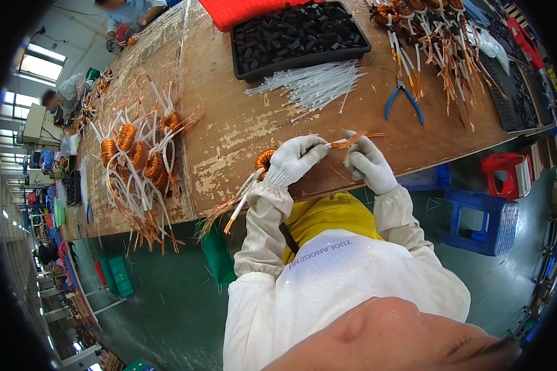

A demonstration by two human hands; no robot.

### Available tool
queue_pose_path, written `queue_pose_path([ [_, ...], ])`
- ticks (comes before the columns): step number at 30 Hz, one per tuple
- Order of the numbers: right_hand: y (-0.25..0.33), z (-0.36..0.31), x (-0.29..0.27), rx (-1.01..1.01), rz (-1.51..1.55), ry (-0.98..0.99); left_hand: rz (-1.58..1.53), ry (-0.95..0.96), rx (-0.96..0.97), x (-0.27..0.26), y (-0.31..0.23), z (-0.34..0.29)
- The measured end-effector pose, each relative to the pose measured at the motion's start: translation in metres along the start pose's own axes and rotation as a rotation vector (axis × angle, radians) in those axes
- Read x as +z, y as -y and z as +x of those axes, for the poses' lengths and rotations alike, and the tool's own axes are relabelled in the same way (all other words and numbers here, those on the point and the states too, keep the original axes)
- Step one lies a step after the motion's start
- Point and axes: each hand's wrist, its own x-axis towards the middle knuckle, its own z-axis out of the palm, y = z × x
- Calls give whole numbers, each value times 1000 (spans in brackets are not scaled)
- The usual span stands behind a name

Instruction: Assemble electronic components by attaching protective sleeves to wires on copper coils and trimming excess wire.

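A ring-shaped copper coil with white-sleeved leads lies at the table's near edge. My left hand, in a white glove, is closed on the coil's lead just right of the winding. From between its fingertips, bare copper strands run to the right. The gloved fingers of my right hand are closed around these strands, whose loose ends stick out past the fingertips. Other white leads with frayed copper ends hang over the table edge, left of my left wrist.
Several finished-looking coils are heaped at left, more at far right. A black tray of small black pieces, white cable ties and blue-handled cutters lie beyond my hands. Blue stool stands right; another person works at far left.
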Motion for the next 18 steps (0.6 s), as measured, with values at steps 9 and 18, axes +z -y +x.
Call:
queue_pose_path([
  [9, -31, 36, 22, -253, 104, -78, 113, -85, 49, 5, 0, 4],
  [18, -17, 50, -10, -30, 599, 57, 367, -177, 54, 12, 1, 7],
])
